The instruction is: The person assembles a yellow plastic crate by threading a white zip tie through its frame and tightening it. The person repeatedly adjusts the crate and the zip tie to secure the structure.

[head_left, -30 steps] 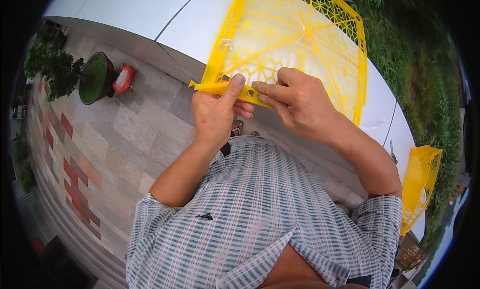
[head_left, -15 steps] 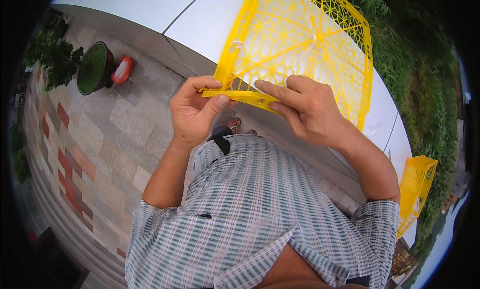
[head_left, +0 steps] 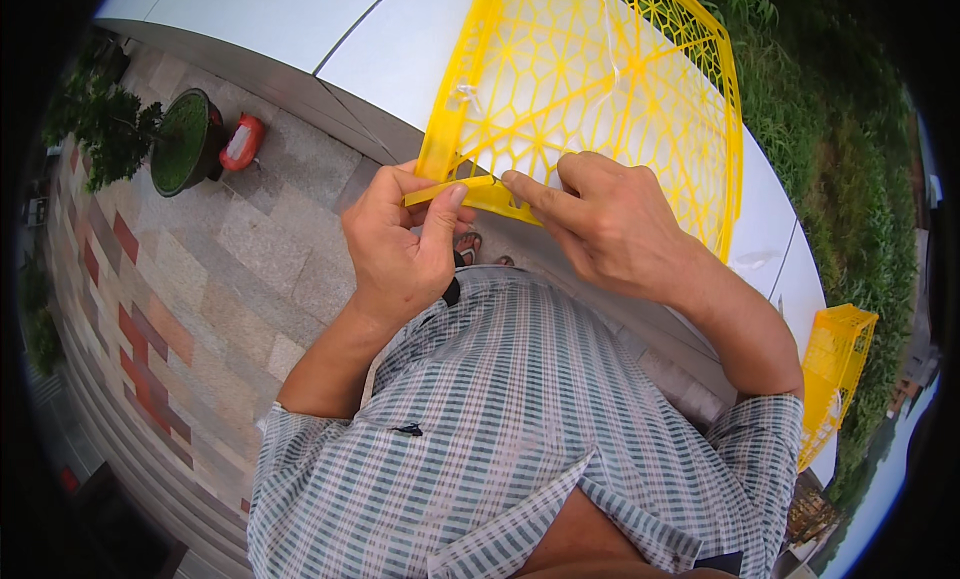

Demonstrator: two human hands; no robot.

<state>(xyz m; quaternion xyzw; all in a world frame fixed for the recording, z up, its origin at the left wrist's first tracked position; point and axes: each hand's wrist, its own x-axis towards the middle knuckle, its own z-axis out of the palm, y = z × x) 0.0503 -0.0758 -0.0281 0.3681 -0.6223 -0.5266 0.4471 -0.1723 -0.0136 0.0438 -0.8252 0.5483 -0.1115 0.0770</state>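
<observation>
A yellow plastic lattice crate [head_left: 600,89] rests on a white ledge in front of me, its openwork panel toward me. At its near left corner my left hand [head_left: 405,239] pinches a narrow yellow strip [head_left: 450,190] between thumb and fingers. That strip tilts up away from the rest of the near rim; whether it is still joined there I cannot tell. My right hand [head_left: 615,219] holds the near rim just right of the strip, index finger reaching to the strip's end, other fingers curled. A thin white string [head_left: 612,64] lies across the panel, and another white tie [head_left: 467,94] is knotted at its left side.
The white ledge [head_left: 270,24] runs diagonally past the crate. A second yellow crate [head_left: 835,374] stands at the right. Green plants [head_left: 830,169] grow beyond the ledge. On the paved ground [head_left: 270,239] at left are a round dark planter [head_left: 188,144] and a red object [head_left: 242,143].
The strip in my left hand has swung up from the near rim at its right end. My left hand has turned, thumb higher, and my right index finger has shifted slightly left and down.
</observation>
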